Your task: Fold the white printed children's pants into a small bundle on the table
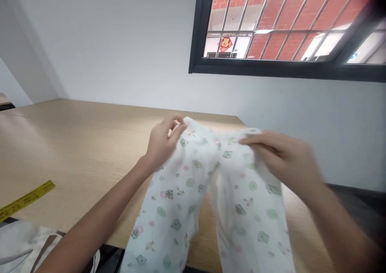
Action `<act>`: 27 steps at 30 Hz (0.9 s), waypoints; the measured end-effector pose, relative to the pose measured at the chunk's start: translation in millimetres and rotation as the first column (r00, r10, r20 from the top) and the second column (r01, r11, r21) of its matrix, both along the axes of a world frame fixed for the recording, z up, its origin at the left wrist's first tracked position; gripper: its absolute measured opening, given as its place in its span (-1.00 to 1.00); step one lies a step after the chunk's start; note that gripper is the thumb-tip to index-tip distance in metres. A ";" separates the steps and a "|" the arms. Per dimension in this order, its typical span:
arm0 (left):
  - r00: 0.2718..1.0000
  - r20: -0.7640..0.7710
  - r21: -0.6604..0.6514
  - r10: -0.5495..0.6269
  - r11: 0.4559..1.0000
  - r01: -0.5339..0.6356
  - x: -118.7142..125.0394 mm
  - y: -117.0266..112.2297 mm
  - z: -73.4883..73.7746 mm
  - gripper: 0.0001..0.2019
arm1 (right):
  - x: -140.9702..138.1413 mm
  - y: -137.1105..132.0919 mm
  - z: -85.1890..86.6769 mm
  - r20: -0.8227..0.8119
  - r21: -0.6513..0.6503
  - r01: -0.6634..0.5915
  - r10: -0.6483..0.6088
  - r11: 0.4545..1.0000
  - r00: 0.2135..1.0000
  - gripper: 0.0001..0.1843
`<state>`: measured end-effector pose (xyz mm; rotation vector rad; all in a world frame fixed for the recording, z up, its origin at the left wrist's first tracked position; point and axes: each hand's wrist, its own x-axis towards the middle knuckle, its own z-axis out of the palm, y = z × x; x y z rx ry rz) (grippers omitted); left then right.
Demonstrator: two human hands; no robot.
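Observation:
A pair of white baby trousers (199, 200) with a small green and pink print hangs from the waistband, its legs trailing down over the front of the table. My left hand (163, 142) grips the left corner of the waistband between fingers and thumb. My right hand (279, 160), blurred by motion, holds the right end of the waistband, with its fingers lying across the cloth. The trousers hide the table beneath them.
A light wood table (75, 144) stretches ahead to a white wall. A yellow measuring tape (25, 200) lies near its left edge. Below that edge is a pale cloth item (24, 245). A barred, dark-framed window (271, 23) sits high on the wall.

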<state>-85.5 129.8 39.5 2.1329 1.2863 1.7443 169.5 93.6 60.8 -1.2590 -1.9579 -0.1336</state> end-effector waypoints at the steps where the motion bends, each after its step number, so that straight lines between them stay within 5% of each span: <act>1: 0.998 -0.057 -0.071 0.000 0.997 -0.004 -10.3 14.5 -9.9 -0.90 | -8.6 17.2 -2.0 -0.035 -0.038 -0.033 0.032 0.999 0.999 -0.76; 4: 0.977 -0.206 -0.312 -0.060 0.950 -0.007 -38.1 51.8 -43.3 -0.78 | -31.5 75.3 -27.9 -0.162 -0.246 -0.125 0.086 0.961 0.983 -0.74; 7: 0.966 -0.247 -0.434 -0.083 0.900 -0.034 -55.8 76.3 -78.3 -0.75 | -44.7 123.2 -72.3 -0.241 -0.441 -0.169 0.065 0.881 0.968 -0.74; 10: 0.965 -0.251 -0.520 -0.077 0.852 -0.067 -64.1 93.1 -108.6 -0.72 | -51.5 147.5 -113.1 -0.352 -0.539 -0.236 0.038 0.809 0.935 -0.76; 13: 0.971 -0.227 -0.572 -0.071 0.817 -0.074 -67.9 109.1 -127.9 -0.70 | -54.6 156.1 -135.1 -0.504 -0.531 -0.324 0.016 0.783 0.864 -0.77; 19: 0.980 -0.168 -0.606 -0.106 0.795 -0.017 -66.1 142.2 -131.7 -0.72 | -47.9 167.6 -135.8 -0.691 -0.519 -0.446 -0.052 0.729 0.721 -0.71; 27: 0.962 -0.201 -0.571 -0.186 0.820 0.039 -67.5 165.0 -122.0 -0.66 | -37.0 188.7 -135.3 -0.474 -0.512 -0.292 0.018 0.808 0.880 -0.53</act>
